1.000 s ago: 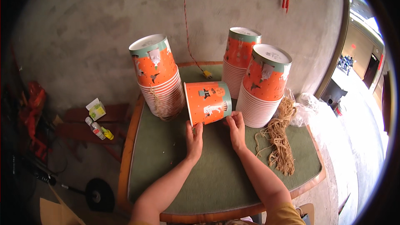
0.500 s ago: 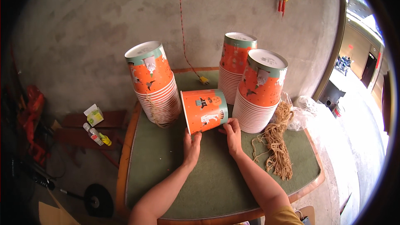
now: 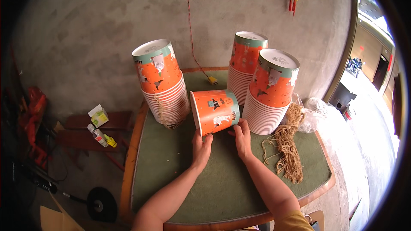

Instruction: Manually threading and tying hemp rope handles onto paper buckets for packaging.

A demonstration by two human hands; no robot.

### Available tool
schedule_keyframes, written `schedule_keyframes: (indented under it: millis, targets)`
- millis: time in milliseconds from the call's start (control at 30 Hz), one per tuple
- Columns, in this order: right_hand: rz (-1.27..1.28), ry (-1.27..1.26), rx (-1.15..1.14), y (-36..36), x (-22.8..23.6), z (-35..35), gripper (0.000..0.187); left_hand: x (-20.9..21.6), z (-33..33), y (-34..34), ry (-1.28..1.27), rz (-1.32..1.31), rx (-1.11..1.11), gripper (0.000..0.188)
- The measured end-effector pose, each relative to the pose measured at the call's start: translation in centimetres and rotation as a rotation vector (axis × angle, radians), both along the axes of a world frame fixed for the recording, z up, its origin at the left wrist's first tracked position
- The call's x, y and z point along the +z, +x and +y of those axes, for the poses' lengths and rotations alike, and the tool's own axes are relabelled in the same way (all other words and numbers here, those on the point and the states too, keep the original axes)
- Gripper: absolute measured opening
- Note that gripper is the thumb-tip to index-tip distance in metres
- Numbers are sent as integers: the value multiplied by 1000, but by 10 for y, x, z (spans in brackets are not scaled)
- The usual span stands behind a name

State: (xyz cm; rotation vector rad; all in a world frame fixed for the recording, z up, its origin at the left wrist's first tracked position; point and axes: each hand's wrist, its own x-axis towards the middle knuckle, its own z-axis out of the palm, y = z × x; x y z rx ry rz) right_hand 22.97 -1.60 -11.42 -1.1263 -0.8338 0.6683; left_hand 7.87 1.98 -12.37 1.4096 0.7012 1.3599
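Observation:
An orange paper bucket with a green band and printed figures lies on its side over the table, its rim to the left and its base to the right. My left hand grips it low at the rim, fingers partly hidden underneath. At the base end, my right hand is closed around the lower edge. Upturned stacks of the same buckets stand around it: a left stack with twine looped round its side, a back stack, and a right stack close to my right hand.
A hank of brown twine lies on the green-topped table, beside clear plastic bags. A yellow plug hangs on a red cord behind. Bottles and a small box sit on the low bench at left.
The whole view has shifted slightly, moving everything a little to the right in the picture. The bucket has tilted slightly between my hands, and both hands keep their hold.

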Motion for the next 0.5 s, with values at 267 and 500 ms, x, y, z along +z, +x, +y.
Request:
schedule_keyframes:
  millis: [267,500]
  targets:
    - [-124,-26,-45,4,-12,5,22,-3,2,2,59,68,43,25]
    - [-194,-19,-114,4,-12,3,19,-7,4,3,128,118,96,21]
